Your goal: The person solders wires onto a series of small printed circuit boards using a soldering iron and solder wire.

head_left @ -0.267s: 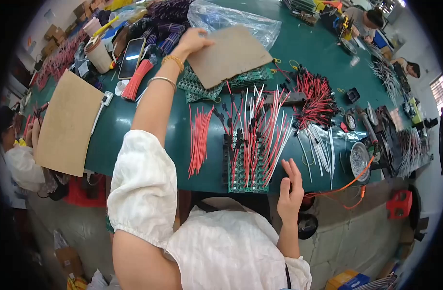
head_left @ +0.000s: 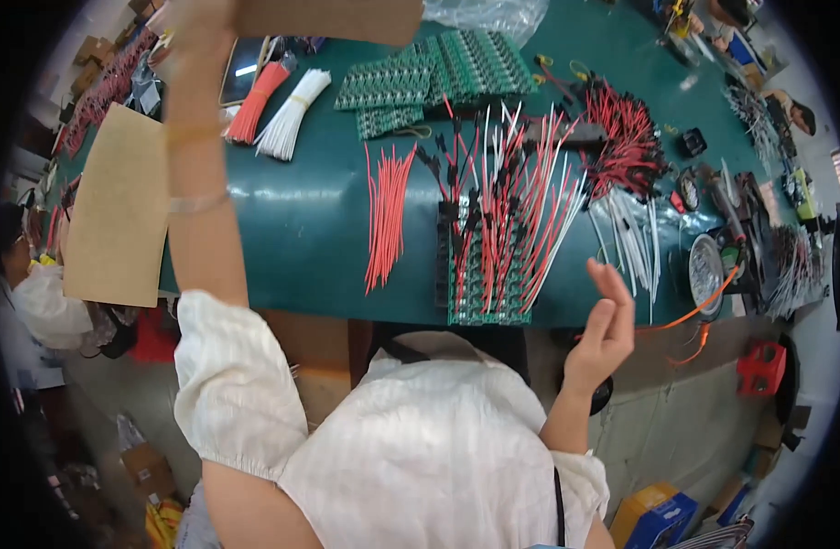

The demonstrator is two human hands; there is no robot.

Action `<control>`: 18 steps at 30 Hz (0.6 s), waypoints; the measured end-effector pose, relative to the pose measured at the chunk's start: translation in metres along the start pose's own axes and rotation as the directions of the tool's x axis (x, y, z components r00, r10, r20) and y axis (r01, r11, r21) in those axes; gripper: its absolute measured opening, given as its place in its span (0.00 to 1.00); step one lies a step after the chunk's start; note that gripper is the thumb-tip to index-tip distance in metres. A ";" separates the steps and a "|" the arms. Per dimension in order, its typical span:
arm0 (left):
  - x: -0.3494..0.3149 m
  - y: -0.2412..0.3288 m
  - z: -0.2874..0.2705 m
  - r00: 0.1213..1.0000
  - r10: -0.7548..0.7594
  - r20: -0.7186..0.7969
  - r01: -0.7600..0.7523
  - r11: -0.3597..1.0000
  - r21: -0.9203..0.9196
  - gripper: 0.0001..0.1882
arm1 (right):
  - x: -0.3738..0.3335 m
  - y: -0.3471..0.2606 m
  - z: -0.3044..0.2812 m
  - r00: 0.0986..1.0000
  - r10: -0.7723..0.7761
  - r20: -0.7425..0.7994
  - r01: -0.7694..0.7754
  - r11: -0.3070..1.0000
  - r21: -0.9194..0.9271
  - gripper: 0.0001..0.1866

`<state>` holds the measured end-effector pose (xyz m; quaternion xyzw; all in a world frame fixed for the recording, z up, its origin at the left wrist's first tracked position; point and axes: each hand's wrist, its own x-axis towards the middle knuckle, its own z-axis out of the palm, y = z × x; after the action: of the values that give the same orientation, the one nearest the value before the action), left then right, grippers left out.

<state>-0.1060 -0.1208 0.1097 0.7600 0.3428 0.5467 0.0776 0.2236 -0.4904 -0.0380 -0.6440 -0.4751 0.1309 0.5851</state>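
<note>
My left hand, blurred by motion at the top edge, grips a brown cardboard sheet that is partly out of view. Below and right of the sheet lie stacked green circuit board panels. My right hand hovers at the table's front edge with its fingers stretched, holding nothing. To its left, a green circuit board with a black strip along one side bears upright red and white wires with black ends. A loose bunch of red wires lies left of that board.
A larger brown sheet stands at the left. Bundled red wires and white wires lie beside a phone. On the right are black-ended red wires, loose white wires, a round dish and an orange cable.
My left hand has carried the cardboard sheet up and left off the stacked circuit board panels, which now show. The bundled white wires have come into sight. My right hand stays open.
</note>
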 end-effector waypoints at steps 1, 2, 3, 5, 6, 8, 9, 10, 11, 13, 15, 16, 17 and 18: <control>-0.022 0.067 0.006 0.882 -0.454 -0.130 0.366 0.831 -0.418 0.18 | 0.004 -0.009 0.000 0.998 -0.053 -0.016 0.054 0.999 0.005 0.25; -0.055 0.094 -0.018 0.984 -0.117 -0.135 0.119 0.993 0.008 0.17 | 0.009 -0.027 0.004 0.999 -0.051 -0.006 0.052 0.998 0.027 0.25; -0.080 0.123 0.005 0.900 -0.385 -0.206 0.245 0.836 -0.492 0.15 | 0.014 -0.042 0.008 0.989 -0.145 -0.003 0.144 0.983 0.116 0.29; -0.160 0.171 0.023 0.821 -0.559 -0.117 0.500 0.803 -0.324 0.08 | 0.014 -0.061 0.005 0.971 -0.239 -0.016 0.236 0.948 0.211 0.34; -0.196 0.193 0.032 0.787 -0.616 0.026 0.590 0.740 -0.321 0.06 | 0.007 -0.065 0.006 0.986 -0.161 0.035 0.151 0.970 0.191 0.38; -0.243 0.206 0.041 0.791 -0.563 0.240 0.572 0.540 -0.617 0.09 | 0.005 -0.085 0.023 0.998 0.025 -0.064 -0.005 0.955 0.297 0.41; -0.252 0.214 0.049 0.672 -0.680 0.294 0.658 0.365 -0.659 0.12 | 0.007 -0.078 0.024 0.998 0.020 -0.060 -0.002 0.955 0.296 0.41; -0.258 0.212 0.054 0.647 -0.703 0.295 0.689 0.373 -0.622 0.14 | 0.008 -0.065 0.024 0.995 0.100 0.019 -0.101 0.945 0.310 0.38; -0.262 0.208 0.062 0.645 -0.709 0.285 0.684 0.369 -0.629 0.14 | 0.009 -0.054 0.021 0.980 0.176 0.097 -0.197 0.931 0.306 0.36; -0.261 0.192 0.084 0.608 -0.694 0.385 0.761 0.373 -0.530 0.13 | 0.007 -0.040 0.022 0.970 0.221 0.106 -0.233 0.964 0.125 0.34; -0.264 0.178 0.097 0.603 -0.704 0.376 0.768 0.383 -0.514 0.13 | 0.009 -0.028 0.032 0.960 0.269 0.083 -0.265 0.963 -0.056 0.32; -0.263 0.174 0.102 0.594 -0.713 0.373 0.779 0.391 -0.491 0.13 | 0.014 -0.025 0.040 0.993 0.068 0.095 -0.028 0.929 -0.370 0.32; -0.262 0.171 0.105 0.599 -0.706 0.379 0.775 0.392 -0.495 0.13 | 0.018 -0.021 0.046 0.978 -0.120 0.169 0.201 0.747 -0.634 0.32; -0.260 0.168 0.106 0.579 -0.722 0.378 0.802 0.421 -0.425 0.12 | 0.020 -0.014 0.052 0.966 -0.105 0.237 0.237 0.726 -0.645 0.37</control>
<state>0.0173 -0.3780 -0.0508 0.4980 0.4689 0.4712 0.5569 0.1900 -0.4449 -0.0326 -0.7489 -0.5998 -0.0439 0.2783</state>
